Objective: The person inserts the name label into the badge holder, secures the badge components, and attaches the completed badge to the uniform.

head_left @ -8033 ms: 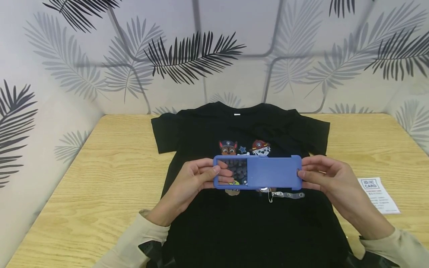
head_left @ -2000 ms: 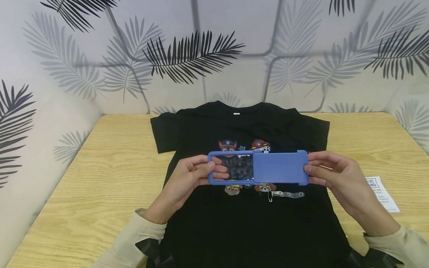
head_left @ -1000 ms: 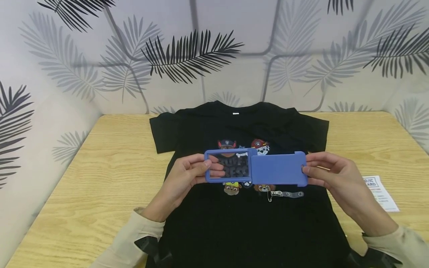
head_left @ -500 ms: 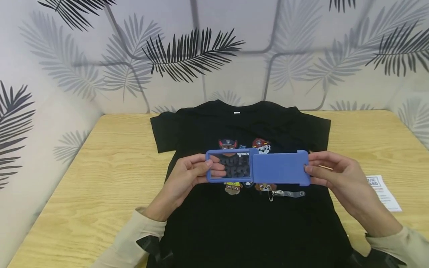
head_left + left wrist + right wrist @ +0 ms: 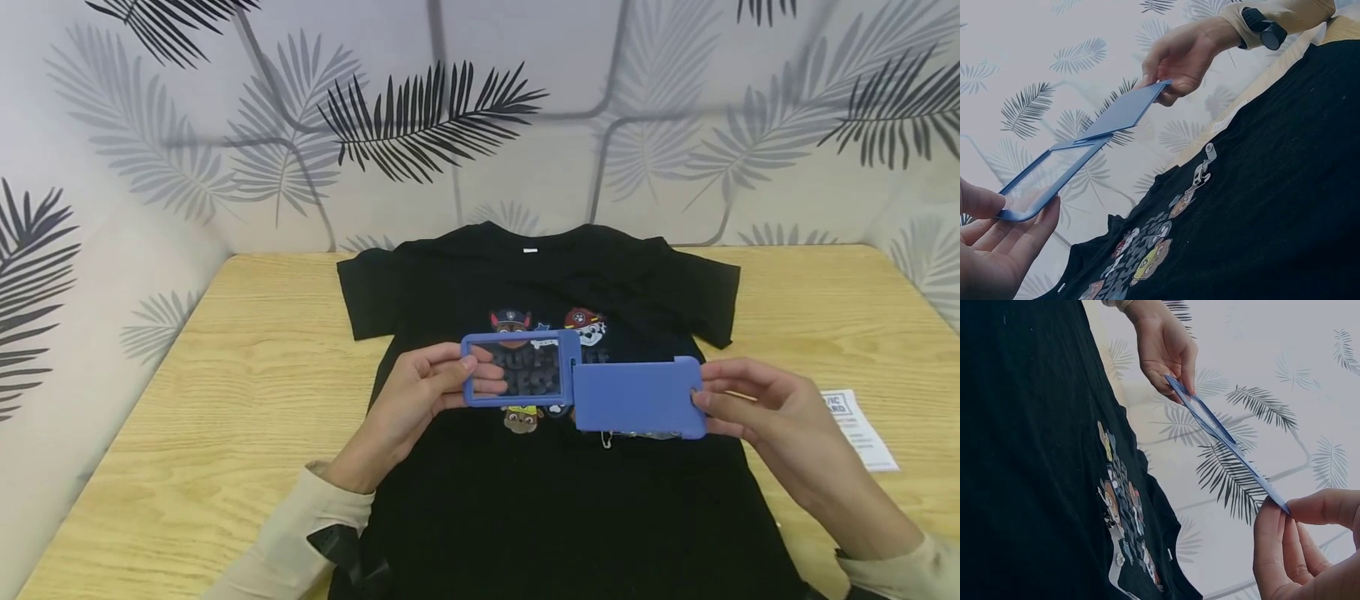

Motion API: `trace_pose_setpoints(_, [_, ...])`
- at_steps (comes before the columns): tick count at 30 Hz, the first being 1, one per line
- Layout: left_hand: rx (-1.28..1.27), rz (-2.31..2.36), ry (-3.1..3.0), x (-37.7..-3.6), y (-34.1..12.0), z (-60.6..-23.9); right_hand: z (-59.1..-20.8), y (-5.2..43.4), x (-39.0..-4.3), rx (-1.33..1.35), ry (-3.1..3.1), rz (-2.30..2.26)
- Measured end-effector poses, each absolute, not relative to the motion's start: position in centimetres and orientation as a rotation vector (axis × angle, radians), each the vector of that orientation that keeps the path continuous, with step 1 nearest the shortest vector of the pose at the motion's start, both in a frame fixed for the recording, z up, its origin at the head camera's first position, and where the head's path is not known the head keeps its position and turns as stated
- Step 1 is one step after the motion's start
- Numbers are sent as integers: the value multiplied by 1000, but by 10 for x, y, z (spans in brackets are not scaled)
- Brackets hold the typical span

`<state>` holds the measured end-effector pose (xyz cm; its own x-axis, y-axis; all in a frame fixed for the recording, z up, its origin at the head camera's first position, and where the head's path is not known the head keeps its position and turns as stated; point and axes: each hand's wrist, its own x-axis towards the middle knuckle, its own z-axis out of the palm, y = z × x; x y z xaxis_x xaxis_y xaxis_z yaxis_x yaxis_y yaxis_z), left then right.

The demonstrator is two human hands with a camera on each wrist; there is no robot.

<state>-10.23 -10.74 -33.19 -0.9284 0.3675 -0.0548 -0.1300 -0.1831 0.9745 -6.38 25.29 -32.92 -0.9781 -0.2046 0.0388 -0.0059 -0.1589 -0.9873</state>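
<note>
Above a black T-shirt point(image 5: 555, 508), a blue ID card holder is in two parts. My left hand point(image 5: 420, 392) pinches the left end of its clear-windowed frame point(image 5: 517, 405) between thumb and fingers; the fingertips show through the window. With thumb and fingers, my right hand point(image 5: 772, 417) pinches the notched end of the solid blue cover point(image 5: 637, 396). The cover sits lower than the frame, and its left edge meets the frame's right end. In the left wrist view the cover point(image 5: 1125, 112) slants up from the frame point(image 5: 1063, 178), their ends overlapping.
The T-shirt lies flat on a wooden table point(image 5: 225, 400), with cartoon dogs printed on its chest. A clear strap clip point(image 5: 607, 440) lies on it, partly behind the cover. A white printed card point(image 5: 862, 433) is at the right. A leaf-patterned wall covering point(image 5: 480, 167) stands behind.
The cover was overlapping the frame in line, then slid right; now it has dropped lower and further right with my right hand. My left hand holds the frame nearly still.
</note>
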Motion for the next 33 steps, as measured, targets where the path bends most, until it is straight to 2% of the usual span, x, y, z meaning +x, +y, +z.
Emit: trace_pose_setpoints(33, [268, 2177, 1773, -102, -107, -331, -347, 266, -41, -66, 1968, -2199])
